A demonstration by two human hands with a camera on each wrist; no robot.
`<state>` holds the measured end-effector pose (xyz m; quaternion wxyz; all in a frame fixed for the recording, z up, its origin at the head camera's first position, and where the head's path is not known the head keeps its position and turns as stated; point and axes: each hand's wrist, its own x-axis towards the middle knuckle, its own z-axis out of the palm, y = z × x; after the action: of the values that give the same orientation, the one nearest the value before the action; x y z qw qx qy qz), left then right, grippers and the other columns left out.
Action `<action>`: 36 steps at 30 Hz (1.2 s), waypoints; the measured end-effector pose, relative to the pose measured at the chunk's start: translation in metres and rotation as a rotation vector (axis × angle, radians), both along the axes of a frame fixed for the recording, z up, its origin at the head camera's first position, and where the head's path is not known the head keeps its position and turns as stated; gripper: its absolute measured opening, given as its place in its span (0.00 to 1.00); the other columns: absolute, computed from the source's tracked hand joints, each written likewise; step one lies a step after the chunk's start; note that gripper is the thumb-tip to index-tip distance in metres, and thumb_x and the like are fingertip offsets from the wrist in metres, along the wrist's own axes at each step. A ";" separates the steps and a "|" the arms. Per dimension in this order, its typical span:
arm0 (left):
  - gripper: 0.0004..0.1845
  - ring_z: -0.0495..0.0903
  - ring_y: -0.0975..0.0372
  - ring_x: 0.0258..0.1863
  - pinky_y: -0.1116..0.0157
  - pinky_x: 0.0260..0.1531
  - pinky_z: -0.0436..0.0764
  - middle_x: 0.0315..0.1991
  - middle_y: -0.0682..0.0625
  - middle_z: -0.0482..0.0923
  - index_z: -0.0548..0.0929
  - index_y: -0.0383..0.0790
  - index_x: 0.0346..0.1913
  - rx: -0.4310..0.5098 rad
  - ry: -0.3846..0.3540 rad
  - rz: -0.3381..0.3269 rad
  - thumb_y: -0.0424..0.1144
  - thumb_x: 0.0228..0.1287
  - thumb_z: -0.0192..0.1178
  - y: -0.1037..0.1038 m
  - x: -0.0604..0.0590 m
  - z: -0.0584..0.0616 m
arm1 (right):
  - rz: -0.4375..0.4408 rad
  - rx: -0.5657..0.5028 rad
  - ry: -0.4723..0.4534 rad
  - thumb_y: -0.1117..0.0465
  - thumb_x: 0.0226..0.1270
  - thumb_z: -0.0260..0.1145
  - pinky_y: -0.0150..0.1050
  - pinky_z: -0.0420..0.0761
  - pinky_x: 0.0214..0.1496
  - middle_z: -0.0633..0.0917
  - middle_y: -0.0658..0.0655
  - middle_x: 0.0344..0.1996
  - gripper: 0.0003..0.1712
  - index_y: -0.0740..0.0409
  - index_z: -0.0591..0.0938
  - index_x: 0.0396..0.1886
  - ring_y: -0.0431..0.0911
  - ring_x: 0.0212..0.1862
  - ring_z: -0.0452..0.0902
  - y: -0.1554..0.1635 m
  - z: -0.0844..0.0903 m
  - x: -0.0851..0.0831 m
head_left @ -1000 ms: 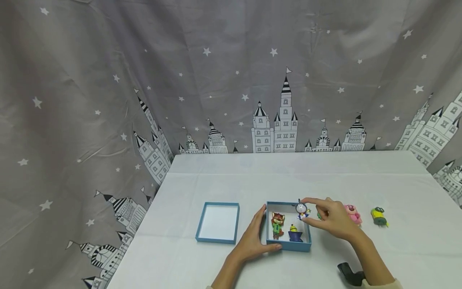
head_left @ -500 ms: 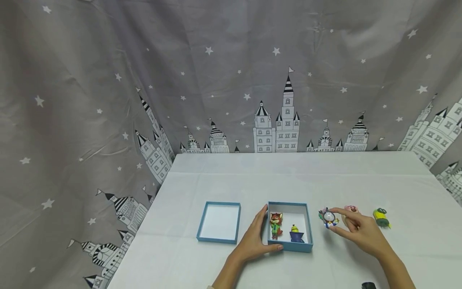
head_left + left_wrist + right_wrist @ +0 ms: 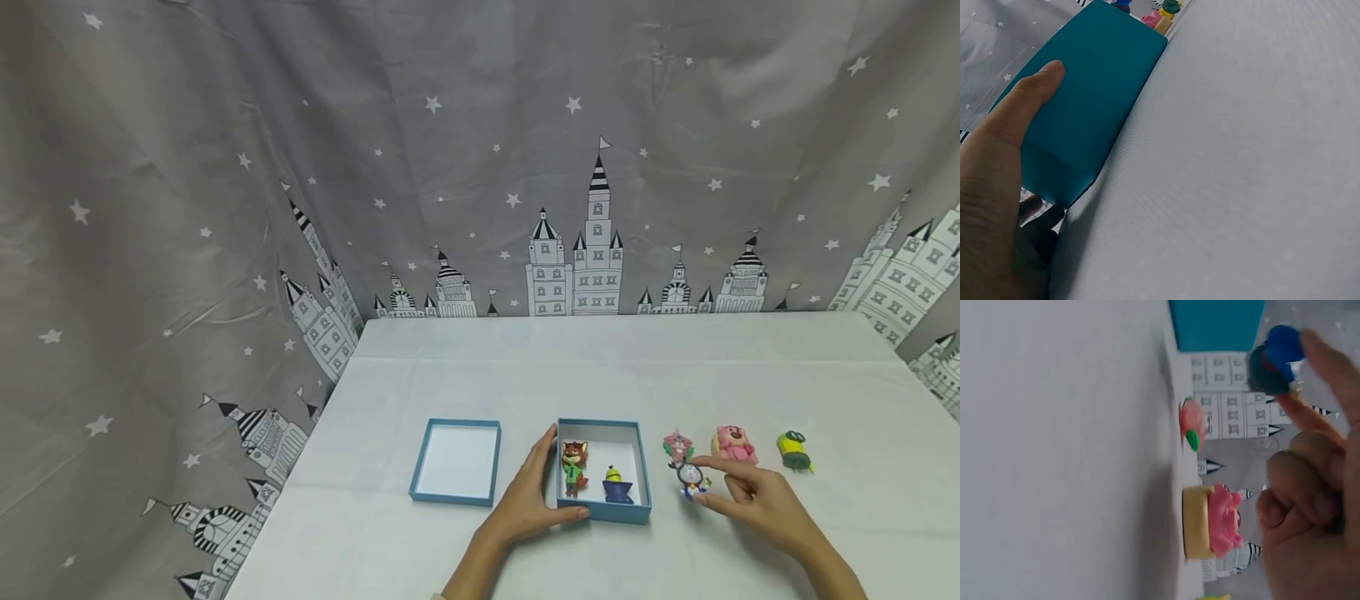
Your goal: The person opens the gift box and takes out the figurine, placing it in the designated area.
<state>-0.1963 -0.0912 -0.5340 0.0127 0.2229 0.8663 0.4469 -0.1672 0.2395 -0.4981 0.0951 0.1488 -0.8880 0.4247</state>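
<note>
My left hand (image 3: pixel 525 500) holds the blue open box (image 3: pixel 617 512) by its left side, with the thumb against the front wall (image 3: pixel 1085 106). Inside the box, a fox figurine (image 3: pixel 574 468) lies at the left and a yellow figurine in a dark blue tub (image 3: pixel 617 487) at the front right. To the right of the box, my right hand (image 3: pixel 765 504) pinches a small blue-and-white figurine with a dark hood (image 3: pixel 690 477) between thumb and index finger. In the right wrist view this figurine (image 3: pixel 1285 347) shows above the tabletop, its other fingers curled into the palm.
Just behind the held figurine lies a pink-and-green figurine (image 3: pixel 678 446). Further right are a pink bear figurine (image 3: pixel 733 445) and a yellow-and-green figurine (image 3: pixel 794 451). A shallow blue-rimmed lid (image 3: pixel 456 461) lies left of the box on the white tablecloth (image 3: pixel 480 375).
My right hand has carried the hooded figurine from the box's back right corner out to the right, then nearer the front. The left hand stays on the box.
</note>
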 end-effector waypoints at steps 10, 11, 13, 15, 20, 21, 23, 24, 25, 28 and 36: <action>0.61 0.52 0.56 0.69 0.48 0.62 0.58 0.72 0.53 0.47 0.41 0.53 0.73 0.001 0.002 -0.001 0.59 0.41 0.71 0.000 0.001 0.001 | 0.036 -0.048 -0.041 0.60 0.46 0.75 0.29 0.58 0.14 0.58 0.39 0.12 0.21 0.52 0.83 0.45 0.29 0.17 0.52 0.006 -0.018 0.002; 0.61 0.52 0.55 0.69 0.47 0.62 0.58 0.72 0.53 0.47 0.41 0.53 0.73 0.001 0.003 -0.002 0.59 0.41 0.71 0.000 0.001 0.002 | 0.040 -0.060 -0.045 0.60 0.46 0.75 0.29 0.58 0.13 0.58 0.40 0.12 0.22 0.53 0.83 0.45 0.29 0.17 0.52 0.007 -0.020 0.002; 0.61 0.52 0.55 0.69 0.48 0.62 0.58 0.72 0.52 0.47 0.41 0.53 0.73 0.000 0.001 -0.003 0.59 0.41 0.71 0.000 0.001 0.002 | 0.042 -0.075 -0.059 0.60 0.47 0.75 0.29 0.59 0.13 0.58 0.41 0.11 0.22 0.54 0.83 0.45 0.29 0.16 0.52 0.007 -0.024 0.002; 0.61 0.51 0.55 0.69 0.48 0.62 0.58 0.72 0.52 0.47 0.41 0.52 0.73 -0.001 0.001 -0.002 0.59 0.41 0.71 0.000 0.001 0.002 | 0.045 -0.094 -0.070 0.60 0.47 0.75 0.29 0.59 0.13 0.58 0.42 0.11 0.22 0.55 0.83 0.45 0.30 0.16 0.52 0.007 -0.026 0.002; 0.61 0.51 0.55 0.69 0.48 0.62 0.58 0.72 0.52 0.47 0.41 0.53 0.73 0.001 -0.005 0.000 0.59 0.41 0.71 0.000 0.001 0.002 | 0.042 -0.098 -0.093 0.58 0.47 0.75 0.29 0.59 0.13 0.58 0.43 0.11 0.23 0.54 0.83 0.46 0.30 0.16 0.52 0.006 -0.029 0.001; 0.61 0.51 0.55 0.69 0.47 0.62 0.58 0.72 0.52 0.47 0.41 0.53 0.73 0.001 -0.007 -0.001 0.59 0.41 0.71 0.000 0.001 0.002 | 0.038 -0.092 -0.096 0.58 0.47 0.75 0.29 0.59 0.13 0.58 0.43 0.11 0.23 0.54 0.83 0.46 0.30 0.16 0.51 0.006 -0.029 0.001; 0.61 0.51 0.55 0.69 0.47 0.62 0.58 0.72 0.52 0.47 0.41 0.53 0.73 0.004 -0.007 -0.004 0.59 0.41 0.71 0.000 0.001 0.001 | 0.035 -0.087 -0.097 0.58 0.46 0.75 0.29 0.59 0.14 0.58 0.42 0.11 0.22 0.54 0.83 0.45 0.30 0.16 0.51 0.006 -0.030 0.002; 0.61 0.51 0.55 0.69 0.47 0.62 0.57 0.72 0.52 0.46 0.41 0.52 0.73 0.004 -0.006 -0.005 0.59 0.42 0.71 0.000 0.000 0.001 | 0.033 -0.086 -0.097 0.58 0.46 0.75 0.29 0.59 0.14 0.58 0.42 0.11 0.22 0.54 0.83 0.45 0.30 0.16 0.51 0.006 -0.031 0.002; 0.61 0.50 0.55 0.69 0.47 0.62 0.57 0.72 0.53 0.46 0.41 0.52 0.73 0.005 -0.006 -0.005 0.59 0.42 0.70 -0.001 0.000 0.001 | 0.032 -0.085 -0.097 0.58 0.46 0.75 0.29 0.59 0.14 0.58 0.42 0.11 0.22 0.54 0.84 0.45 0.30 0.16 0.51 0.006 -0.031 0.002; 0.61 0.50 0.55 0.69 0.47 0.62 0.57 0.72 0.53 0.46 0.41 0.53 0.73 0.004 -0.005 -0.004 0.59 0.42 0.70 -0.001 0.000 0.000 | 0.030 -0.076 -0.096 0.57 0.46 0.75 0.29 0.59 0.14 0.57 0.41 0.11 0.22 0.54 0.84 0.45 0.30 0.16 0.51 0.006 -0.032 0.002; 0.61 0.51 0.55 0.69 0.47 0.62 0.58 0.72 0.53 0.46 0.40 0.56 0.73 0.001 -0.002 0.000 0.60 0.42 0.70 -0.001 0.000 -0.001 | 0.031 -0.084 -0.124 0.58 0.44 0.76 0.30 0.62 0.15 0.57 0.40 0.12 0.23 0.54 0.83 0.44 0.30 0.16 0.51 0.007 -0.033 0.003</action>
<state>-0.1964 -0.0919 -0.5352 0.0134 0.2227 0.8660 0.4476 -0.1646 0.2462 -0.5308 0.0395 0.1318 -0.8712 0.4712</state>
